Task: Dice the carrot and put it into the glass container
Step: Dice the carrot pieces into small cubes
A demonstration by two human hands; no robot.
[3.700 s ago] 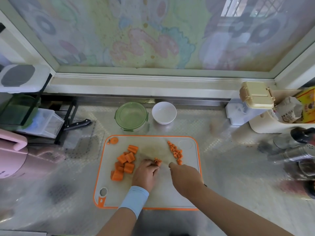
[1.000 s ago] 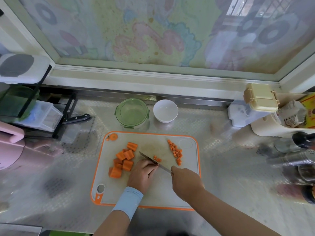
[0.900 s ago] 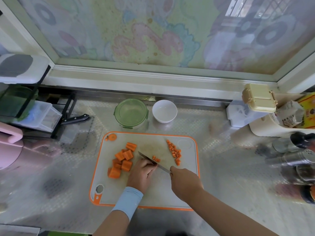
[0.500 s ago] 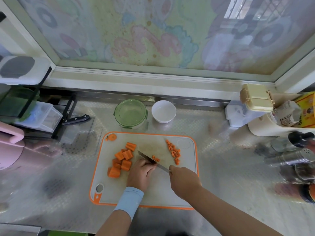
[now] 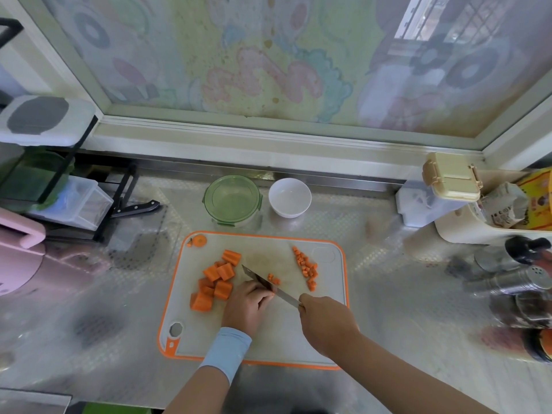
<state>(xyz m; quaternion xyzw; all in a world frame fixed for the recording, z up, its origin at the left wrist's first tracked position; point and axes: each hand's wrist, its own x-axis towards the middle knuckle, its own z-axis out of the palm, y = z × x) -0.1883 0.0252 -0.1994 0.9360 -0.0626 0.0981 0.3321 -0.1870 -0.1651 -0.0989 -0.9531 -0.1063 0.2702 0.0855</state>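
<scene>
carrot cubes (image 5: 274, 279) beside thin steel knife (image 5: 258, 277) gripped by right fingers (image 5: 309, 300); left fingers (image 5: 262, 295) curled, hold unclear.

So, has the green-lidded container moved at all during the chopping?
No. The container still sits just left of the white bowl, behind the cutting board's far edge, as before.

A patterned metal worktop (image 5: 388, 294) runs below the window. Near its middle lies an orange-rimmed cutting board (image 5: 268, 339); just behind it stand a glass container (image 5: 233, 201) with a green lid and, to its right, a white bowl (image 5: 289, 201). A black-handled knife (image 5: 134, 209) lies at the left, near a pink appliance (image 5: 18, 264). At the right stand a cream tub (image 5: 466, 228) and a metal shaker (image 5: 513, 283)
</scene>
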